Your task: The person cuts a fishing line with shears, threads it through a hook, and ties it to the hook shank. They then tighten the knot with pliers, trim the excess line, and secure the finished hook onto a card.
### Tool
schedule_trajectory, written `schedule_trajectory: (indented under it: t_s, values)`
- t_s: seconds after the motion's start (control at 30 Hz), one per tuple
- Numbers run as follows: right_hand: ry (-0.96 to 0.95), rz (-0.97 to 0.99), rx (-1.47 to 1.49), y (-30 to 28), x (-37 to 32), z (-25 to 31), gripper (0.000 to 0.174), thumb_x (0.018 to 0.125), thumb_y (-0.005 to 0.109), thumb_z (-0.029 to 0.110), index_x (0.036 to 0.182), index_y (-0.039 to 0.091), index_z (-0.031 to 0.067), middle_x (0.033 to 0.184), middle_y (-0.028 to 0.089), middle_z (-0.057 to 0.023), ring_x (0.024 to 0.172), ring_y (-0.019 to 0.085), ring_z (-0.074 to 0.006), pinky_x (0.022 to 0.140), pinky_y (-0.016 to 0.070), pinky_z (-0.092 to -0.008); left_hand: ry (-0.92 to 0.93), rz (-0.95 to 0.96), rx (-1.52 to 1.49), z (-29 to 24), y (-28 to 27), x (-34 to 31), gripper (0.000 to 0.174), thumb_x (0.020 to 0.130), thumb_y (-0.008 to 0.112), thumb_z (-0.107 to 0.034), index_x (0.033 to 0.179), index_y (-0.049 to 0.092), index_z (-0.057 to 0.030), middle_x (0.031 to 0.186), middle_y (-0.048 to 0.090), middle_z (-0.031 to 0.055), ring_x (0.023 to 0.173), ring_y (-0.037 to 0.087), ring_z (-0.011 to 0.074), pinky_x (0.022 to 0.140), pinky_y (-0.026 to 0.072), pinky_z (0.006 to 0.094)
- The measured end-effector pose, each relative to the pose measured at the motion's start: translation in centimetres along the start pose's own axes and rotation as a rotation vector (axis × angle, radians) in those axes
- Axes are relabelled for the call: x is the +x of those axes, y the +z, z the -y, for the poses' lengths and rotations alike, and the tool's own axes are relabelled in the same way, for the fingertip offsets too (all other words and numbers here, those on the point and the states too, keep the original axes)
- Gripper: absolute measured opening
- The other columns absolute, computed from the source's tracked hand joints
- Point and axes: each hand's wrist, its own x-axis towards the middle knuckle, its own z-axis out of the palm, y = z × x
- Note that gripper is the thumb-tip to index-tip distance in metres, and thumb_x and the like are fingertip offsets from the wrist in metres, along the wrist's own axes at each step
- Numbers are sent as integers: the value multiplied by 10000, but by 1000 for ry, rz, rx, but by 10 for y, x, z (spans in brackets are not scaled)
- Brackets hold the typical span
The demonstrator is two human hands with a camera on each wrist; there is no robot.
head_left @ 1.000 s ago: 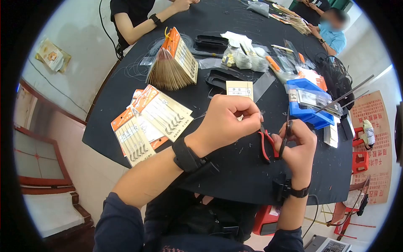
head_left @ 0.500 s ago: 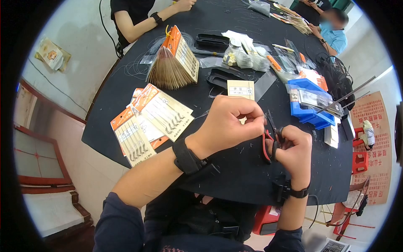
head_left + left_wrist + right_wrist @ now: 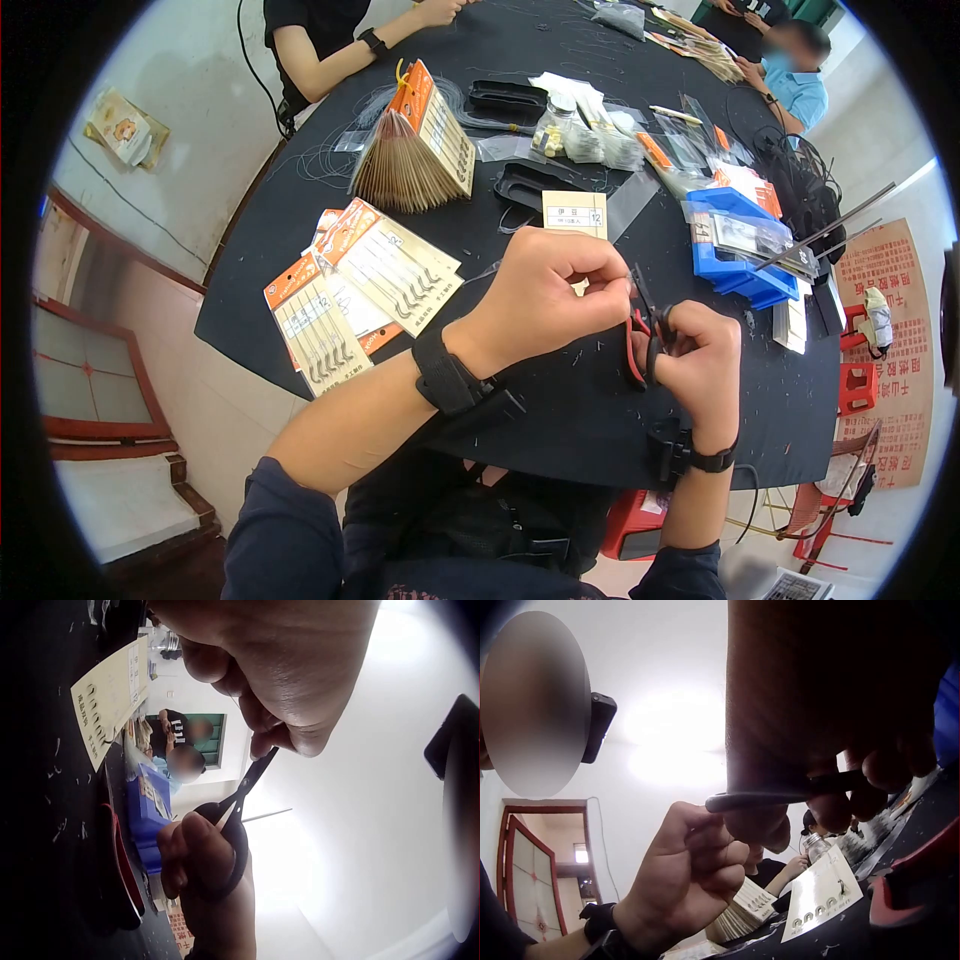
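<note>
Black scissors [image 3: 643, 291] sit in the right hand [image 3: 704, 365], fingers curled round the loops — blade tips right at the left fingertips. Left hand [image 3: 550, 290] is basically closed, pinching some thin line [image 3: 238, 703] — red pliers [image 3: 632, 365] lie on the table [image 3: 560, 430] below.

Your left hand [image 3: 545, 295] hides the card's [image 3: 574, 215] lower part; the thin strand [image 3: 234, 699] it pinches is too fine to identify. Your right hand [image 3: 700, 355] obscures part of the scissors [image 3: 258, 771]. Pliers [image 3: 930, 852]: cut off, right wrist view. Blue-shirted person [image 3: 799, 98]: face blurred.
</note>
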Motion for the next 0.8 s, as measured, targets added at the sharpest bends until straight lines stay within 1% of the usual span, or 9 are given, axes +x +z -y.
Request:
schedule_trajectory:
  t_s: [0.4, 0.8]
  values:
    - [6, -10, 0, 2, 0, 0, 249, 607, 780, 43, 612, 541, -26, 557, 479, -71, 466, 399, -130, 456, 306, -270, -28, -8, -40, 3, 2, -1, 61, 783, 646, -19, 757, 658, 35, 696, 636, 11, 612, 509, 23, 539, 402, 194]
    - [35, 22, -7, 1, 0, 3, 228, 617, 780, 55, 624, 568, -27, 560, 500, -73, 472, 439, -134, 463, 327, -264, -18, -13, -25, 2, 3, -1, 69, 794, 642, -17, 768, 677, 36, 676, 624, 5, 596, 499, 17, 518, 385, 194]
